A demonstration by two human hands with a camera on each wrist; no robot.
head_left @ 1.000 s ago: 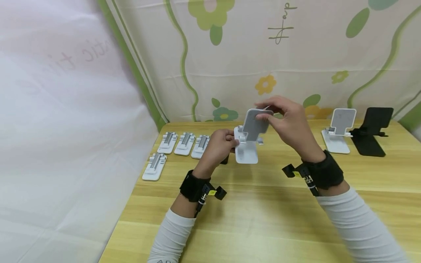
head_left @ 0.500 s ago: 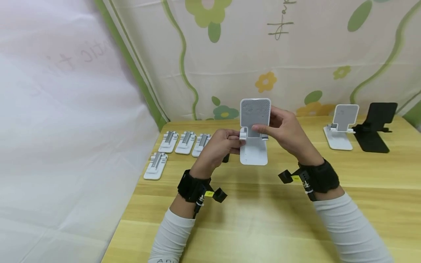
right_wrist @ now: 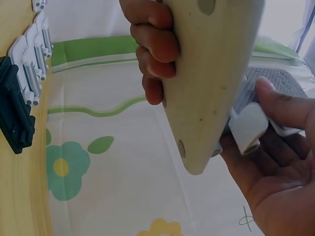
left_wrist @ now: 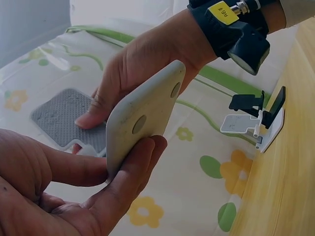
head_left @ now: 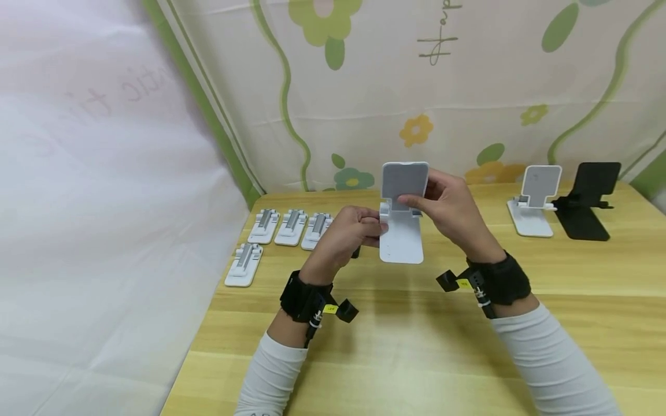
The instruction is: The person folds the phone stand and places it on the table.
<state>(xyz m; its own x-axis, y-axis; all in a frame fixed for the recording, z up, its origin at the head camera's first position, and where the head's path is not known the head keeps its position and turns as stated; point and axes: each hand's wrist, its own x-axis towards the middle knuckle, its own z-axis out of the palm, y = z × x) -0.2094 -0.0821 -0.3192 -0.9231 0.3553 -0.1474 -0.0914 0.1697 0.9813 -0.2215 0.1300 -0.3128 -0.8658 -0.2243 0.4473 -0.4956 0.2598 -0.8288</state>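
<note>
A white phone stand with a grey textured pad is held up over the table by both hands. My left hand pinches the left edge of its base, thumb on one face and fingers on the underside with its round feet. My right hand grips the upper plate, thumb pressed on the grey pad and the other fingers behind it. In the left wrist view the base is seen edge-on between thumb and fingers. The right wrist view shows the underside and a small hinge part by my right hand.
Several folded white phone stands lie at the table's left. A black folded stand beside them is mostly hidden behind my left hand in the head view. An unfolded white stand and an unfolded black stand stand at the right.
The upper plate has turned from slanting right to facing me squarely. My right hand has moved from its top edge down to its right side. The left hand keeps its hold.
</note>
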